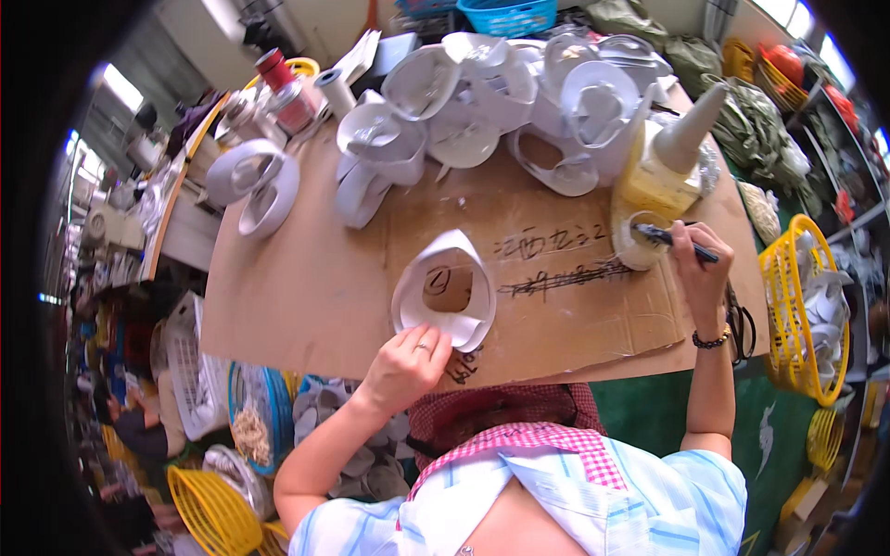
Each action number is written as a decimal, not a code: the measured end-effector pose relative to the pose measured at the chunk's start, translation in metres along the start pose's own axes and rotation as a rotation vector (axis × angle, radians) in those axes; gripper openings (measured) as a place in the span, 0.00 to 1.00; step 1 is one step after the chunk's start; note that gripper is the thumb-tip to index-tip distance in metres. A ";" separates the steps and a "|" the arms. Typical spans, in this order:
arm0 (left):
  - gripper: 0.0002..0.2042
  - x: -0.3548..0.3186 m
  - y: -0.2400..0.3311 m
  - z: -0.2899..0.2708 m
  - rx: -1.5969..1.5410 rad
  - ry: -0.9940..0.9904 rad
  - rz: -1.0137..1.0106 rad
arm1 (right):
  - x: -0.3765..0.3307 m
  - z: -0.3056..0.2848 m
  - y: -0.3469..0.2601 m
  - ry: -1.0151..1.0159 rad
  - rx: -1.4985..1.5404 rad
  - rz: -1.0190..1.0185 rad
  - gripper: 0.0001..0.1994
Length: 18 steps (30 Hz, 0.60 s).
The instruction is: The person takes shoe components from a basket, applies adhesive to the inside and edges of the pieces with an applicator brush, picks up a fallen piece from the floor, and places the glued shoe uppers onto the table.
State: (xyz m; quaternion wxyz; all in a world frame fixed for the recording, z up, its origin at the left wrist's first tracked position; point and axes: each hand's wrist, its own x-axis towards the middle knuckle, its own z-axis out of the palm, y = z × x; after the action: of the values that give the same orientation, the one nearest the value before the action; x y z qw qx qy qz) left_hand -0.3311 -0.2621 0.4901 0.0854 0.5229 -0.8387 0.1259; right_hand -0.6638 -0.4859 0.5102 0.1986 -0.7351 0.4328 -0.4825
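My left hand (408, 363) presses down on the near edge of a white curved shoe-upper piece (445, 289) that lies on the brown cardboard work surface (306, 287). My right hand (697, 269) holds a dark brush (672, 239) whose tip dips into a small round glue pot (640, 239). A yellow glue bottle with a white cone nozzle (663, 162) stands just behind the pot.
A heap of white curved pieces (482, 102) covers the far side of the cardboard. Red cans (283, 88) stand at far left. A yellow basket with white pieces (802, 310) sits to the right; black scissors (742, 324) lie by my wrist. Baskets and grey pieces fill the floor at lower left.
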 end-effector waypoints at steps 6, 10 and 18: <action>0.12 -0.002 -0.003 -0.002 -0.110 -0.063 -0.043 | -0.010 -0.006 0.008 -0.175 -0.202 -0.135 0.08; 0.12 0.007 0.000 -0.007 0.091 -0.046 0.020 | -0.008 -0.027 -0.018 -0.215 0.118 0.368 0.14; 0.11 0.006 0.016 -0.003 0.219 -0.053 0.102 | -0.028 0.133 -0.102 -0.605 0.305 -0.330 0.08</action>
State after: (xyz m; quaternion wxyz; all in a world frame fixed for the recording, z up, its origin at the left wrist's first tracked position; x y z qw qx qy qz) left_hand -0.3478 -0.2597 0.4926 -0.0013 0.4890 -0.8473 0.2071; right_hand -0.5053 -0.4236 0.5066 0.3444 -0.8662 0.1535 -0.3279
